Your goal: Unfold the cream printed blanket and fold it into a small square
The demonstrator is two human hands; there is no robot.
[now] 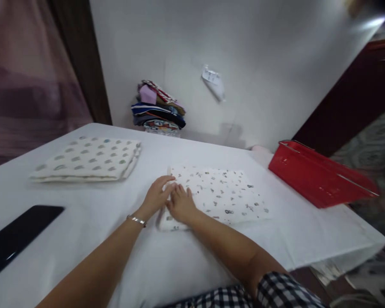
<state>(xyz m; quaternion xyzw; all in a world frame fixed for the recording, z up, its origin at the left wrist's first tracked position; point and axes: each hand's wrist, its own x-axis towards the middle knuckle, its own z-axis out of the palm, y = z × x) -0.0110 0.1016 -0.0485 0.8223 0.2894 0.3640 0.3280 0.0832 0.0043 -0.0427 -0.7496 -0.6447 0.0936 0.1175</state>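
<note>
A white cloth with small scattered prints (pixel 224 192) lies folded flat on the white-covered table (pixel 93 231). My left hand (pixel 158 194), with a silver bracelet on its wrist, touches the cloth's left edge, fingers apart. Next to it my right hand (pixel 182 205) rests palm down on the cloth's left part, its fingers spread and close to the left fingertips. Farther left lies another folded white cloth with grey-green leaf-like prints (pixel 93 158), touched by neither hand.
A black flat device (pixel 22 235) lies at the left front. On the right stands a red basket (pixel 317 175). Folded clothes (pixel 158 107) are stacked beyond the table's far edge by the wall. A pinkish curtain (pixel 28 77) hangs at the left.
</note>
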